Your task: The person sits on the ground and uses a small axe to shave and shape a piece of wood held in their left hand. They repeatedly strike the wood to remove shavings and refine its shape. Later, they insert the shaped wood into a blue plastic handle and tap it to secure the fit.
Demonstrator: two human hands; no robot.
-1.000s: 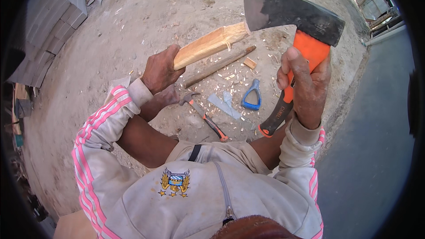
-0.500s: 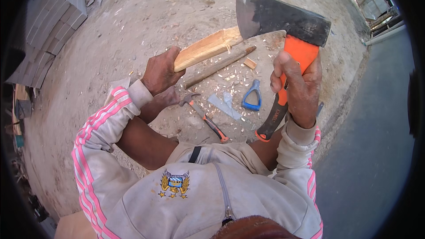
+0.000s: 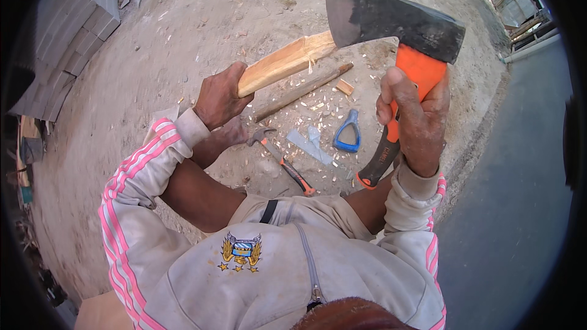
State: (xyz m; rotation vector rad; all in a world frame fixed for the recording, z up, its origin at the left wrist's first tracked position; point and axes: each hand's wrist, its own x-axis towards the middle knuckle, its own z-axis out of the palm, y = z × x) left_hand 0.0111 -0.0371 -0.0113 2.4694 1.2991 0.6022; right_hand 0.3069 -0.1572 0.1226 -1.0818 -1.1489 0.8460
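My left hand (image 3: 220,96) is closed round the near end of a pale, split piece of wood (image 3: 281,64), which slants up and to the right. An axe (image 3: 394,21) with a dark head and an orange and black handle is in my right hand (image 3: 419,116), its fingers wrapped round the handle below the head. The blade's edge is at the far end of the wood; I cannot tell whether they touch. A small splinter sticks out of the wood near its far end. Below lies a thin round stick (image 3: 304,93) on the ground.
Between my legs lie a claw hammer (image 3: 282,164), a blue D-shaped handle (image 3: 348,133), a clear plastic scrap (image 3: 310,145) and a wood block (image 3: 345,87). Wood chips are scattered over the dirt ground (image 3: 244,12). Grey blocks (image 3: 73,43) are stacked at the far left; a grey wall (image 3: 507,177) runs along the right.
The axe and my right hand have shifted slightly up and to the right. My left hand and the wood have moved a little to the left.
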